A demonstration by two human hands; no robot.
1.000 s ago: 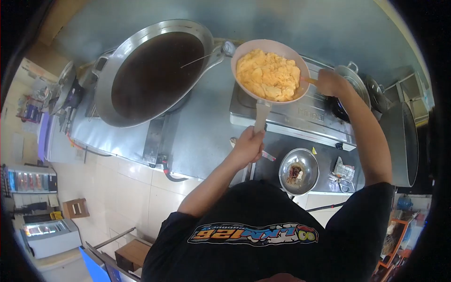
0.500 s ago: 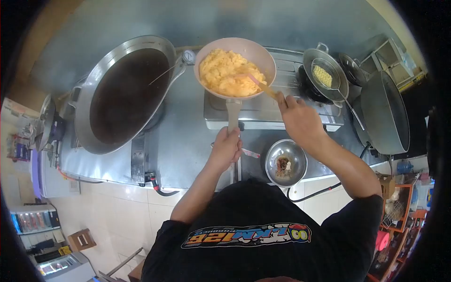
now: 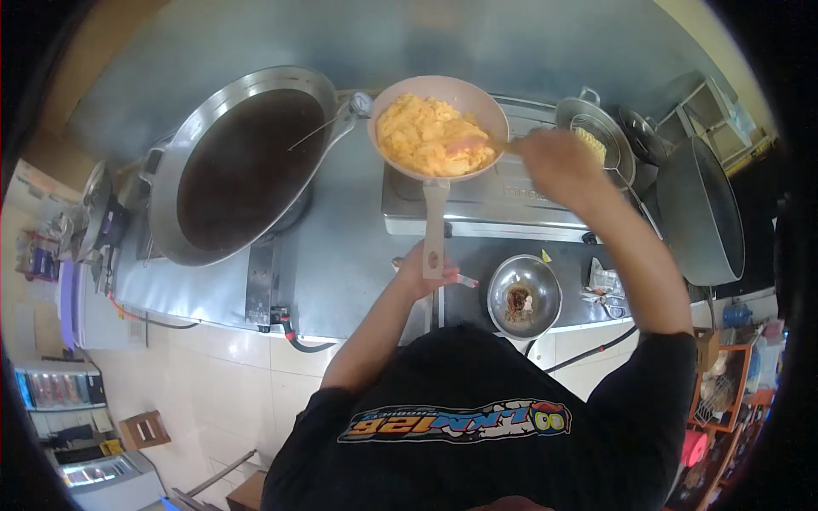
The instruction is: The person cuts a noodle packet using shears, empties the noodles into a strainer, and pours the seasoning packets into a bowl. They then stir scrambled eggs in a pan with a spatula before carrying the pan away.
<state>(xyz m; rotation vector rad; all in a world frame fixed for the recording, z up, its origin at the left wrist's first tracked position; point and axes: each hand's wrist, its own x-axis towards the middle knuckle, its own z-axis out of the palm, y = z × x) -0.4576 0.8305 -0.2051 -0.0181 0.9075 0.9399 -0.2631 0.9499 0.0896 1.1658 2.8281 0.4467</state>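
The pale pink frying pan [image 3: 498,111] holds yellow scrambled egg [image 3: 426,128]. My right hand [image 3: 558,166], slightly blurred, is closed around the wooden handle of a spatula [image 3: 467,144], whose pink head rests in the egg at the pan's right side. My left hand [image 3: 416,274] lies below the end of the pan's beige handle [image 3: 435,217], which crosses in front of it. No fingers wrap over the handle top, and most of them are hidden. A red-and-white strip [image 3: 466,280] shows beside that hand. The pan sits over a silver gas stove [image 3: 409,207].
To the left stands a large wok [image 3: 162,209] of dark liquid with a thermometer [image 3: 362,104] at its rim. A metal bowl [image 3: 494,294] with seasonings sits near the front edge. Noodles [image 3: 590,145] in a strainer, a big dark pot [image 3: 694,213] and scissors [image 3: 613,308] are right.
My left hand has loosened from around the handle and dropped lower, beneath its end. My right hand has moved up and right, with the spatula lying flatter. The view has shifted slightly.
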